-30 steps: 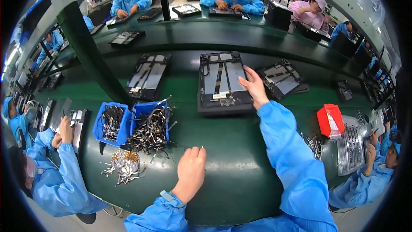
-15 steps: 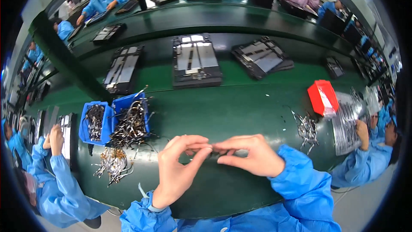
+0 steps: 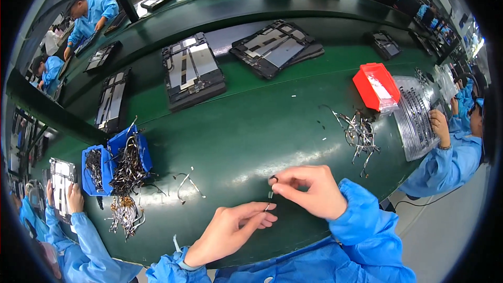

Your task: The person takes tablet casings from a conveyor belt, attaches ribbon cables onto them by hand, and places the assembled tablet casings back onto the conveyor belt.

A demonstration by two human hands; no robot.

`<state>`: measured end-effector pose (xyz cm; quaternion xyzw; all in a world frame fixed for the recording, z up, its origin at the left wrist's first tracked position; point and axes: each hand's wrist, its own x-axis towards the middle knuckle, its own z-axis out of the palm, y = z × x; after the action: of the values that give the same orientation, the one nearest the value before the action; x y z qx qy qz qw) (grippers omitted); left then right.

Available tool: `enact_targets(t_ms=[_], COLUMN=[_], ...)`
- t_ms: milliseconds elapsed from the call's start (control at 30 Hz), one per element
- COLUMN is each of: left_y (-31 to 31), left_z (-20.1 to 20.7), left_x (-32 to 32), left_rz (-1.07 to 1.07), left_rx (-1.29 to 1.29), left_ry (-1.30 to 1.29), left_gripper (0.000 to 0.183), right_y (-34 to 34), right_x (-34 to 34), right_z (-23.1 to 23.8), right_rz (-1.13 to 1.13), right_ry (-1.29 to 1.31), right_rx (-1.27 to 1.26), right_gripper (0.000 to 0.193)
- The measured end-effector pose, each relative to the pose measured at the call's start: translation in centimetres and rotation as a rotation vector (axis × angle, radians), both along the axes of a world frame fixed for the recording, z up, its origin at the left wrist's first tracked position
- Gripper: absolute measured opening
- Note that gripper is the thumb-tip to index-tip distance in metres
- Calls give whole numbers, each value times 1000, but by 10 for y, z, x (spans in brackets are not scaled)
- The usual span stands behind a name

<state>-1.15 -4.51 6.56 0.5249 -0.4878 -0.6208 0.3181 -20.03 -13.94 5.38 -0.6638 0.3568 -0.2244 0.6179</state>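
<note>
My right hand [image 3: 310, 193] is closed in a pinch on a short thin cable [image 3: 273, 178], dark and curled at the fingertips with a pale strip below. Just lower and to its left, my left hand [image 3: 233, 232] pinches a thin silvery piece [image 3: 268, 207]; whether it belongs to the same cable I cannot tell. Beyond my left hand a few loose thin cables [image 3: 187, 186] lie on the green table [image 3: 230, 147]. Further left is a heap of silvery cables with gold-coloured ends [image 3: 126, 216], in front of two blue bins [image 3: 98, 186] filled with dark cables.
Right of centre lies another cable pile [image 3: 360, 137], near a red bin [image 3: 361, 81] and a clear ribbed tray [image 3: 411, 131]. Flat device panels [image 3: 194, 65] are stacked along the back. A green post [image 3: 57, 112] slants at left. Blue-sleeved co-workers sit on both sides.
The view has swung to the right, so the table's things appear further left. My hands, fingertips together before, are now slightly apart, the left one lower. The left co-worker now holds a panel.
</note>
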Motion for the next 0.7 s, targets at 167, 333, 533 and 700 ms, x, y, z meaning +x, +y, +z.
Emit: enact_targets(t_ms=[167,333,533,700], left_y=[-4,-11,-9,-12], left_z=[-4,-9,-17,-28], left_x=[-10,-25,-29,-37], left_rz=[20,-23,26,102], left_rx=[-7,-250,-109,-42], left_ry=[95,-7,62,164], left_gripper=[30,28,24,19], right_y=[28,32,21,32], right_x=[-5,-19,-26,-30], right_z=[-4,-10,-30,-14], right_rz=[-220,-230,-233,-308], right_ry=[-70,-113,-415,-68], right_rx=[-766,-380,78,-631], right_gripper=[30,23,17,24])
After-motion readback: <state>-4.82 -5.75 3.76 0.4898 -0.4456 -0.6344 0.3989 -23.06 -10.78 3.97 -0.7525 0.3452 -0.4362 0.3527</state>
